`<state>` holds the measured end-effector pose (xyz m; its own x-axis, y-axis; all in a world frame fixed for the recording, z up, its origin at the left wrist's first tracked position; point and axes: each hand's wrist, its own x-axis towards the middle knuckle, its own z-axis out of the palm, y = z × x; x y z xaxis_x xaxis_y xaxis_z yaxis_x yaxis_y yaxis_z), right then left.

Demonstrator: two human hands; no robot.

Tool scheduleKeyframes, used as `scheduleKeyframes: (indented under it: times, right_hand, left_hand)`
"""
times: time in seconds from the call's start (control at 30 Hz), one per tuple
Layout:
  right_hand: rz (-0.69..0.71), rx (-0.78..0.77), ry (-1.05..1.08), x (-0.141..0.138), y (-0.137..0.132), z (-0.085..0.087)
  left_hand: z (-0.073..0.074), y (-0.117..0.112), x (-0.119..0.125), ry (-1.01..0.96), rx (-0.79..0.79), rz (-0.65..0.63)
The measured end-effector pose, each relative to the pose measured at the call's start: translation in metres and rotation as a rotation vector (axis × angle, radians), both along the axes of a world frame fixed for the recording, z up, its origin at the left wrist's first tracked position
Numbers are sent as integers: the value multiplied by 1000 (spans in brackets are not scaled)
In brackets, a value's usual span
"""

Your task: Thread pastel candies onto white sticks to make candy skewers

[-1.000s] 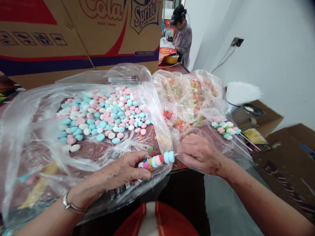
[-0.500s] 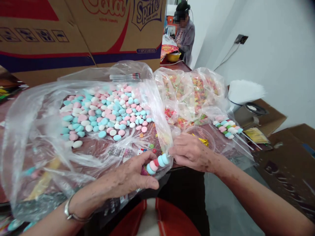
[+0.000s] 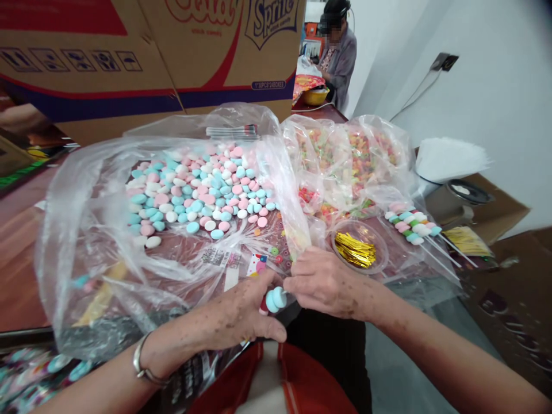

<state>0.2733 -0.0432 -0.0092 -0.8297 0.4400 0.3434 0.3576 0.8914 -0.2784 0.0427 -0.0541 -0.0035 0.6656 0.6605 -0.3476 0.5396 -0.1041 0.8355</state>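
A candy skewer (image 3: 275, 300) with two blue pieces showing at its end, and red behind them, rests inside the curve of my left hand (image 3: 235, 313). The thumb and fingers are around it, and they hide its lower part. My right hand (image 3: 330, 282) is closed in a pinch at the pale tip just beyond the blue pieces; what exactly its fingertips grip is partly hidden. Beyond my hands, pink, white and blue candies (image 3: 190, 195) lie heaped on an opened clear plastic bag (image 3: 92, 230). A few small ring candies (image 3: 278, 253) lie near my fingers.
Gold twist ties (image 3: 356, 250) fill a round clear dish. Finished-looking candy skewers (image 3: 409, 224) lie at the right, near bags of colourful gummies (image 3: 357, 149). A large carton (image 3: 194, 69) stands behind. Wrapped candies (image 3: 38, 374) are at lower left. Another person (image 3: 338, 57) sits at the back.
The skewer has turned, its end pointing more toward me, and fewer pieces show. My right hand has moved down and left with it. The view has shifted left, uncovering the twist-tie dish.
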Motion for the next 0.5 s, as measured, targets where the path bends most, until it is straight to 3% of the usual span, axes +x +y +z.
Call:
scheduleKeyframes:
  times: [0.13,0.33,0.43,0.5]
  right_hand:
    - [-27,-91,55,-1,-1,-1]
    - [-48,-89,160,-2,-8,-9]
    - [-92,-97,258,2,-8,-13]
    - [-108,-72,294,6,-6,-14]
  left_hand:
    - [2,-1,9,-41,-30,33]
    - [1,0,18,-91,19,10]
    - [23,13,11,-130,-104,43]
    - [43,25,-2,-48,-144,60]
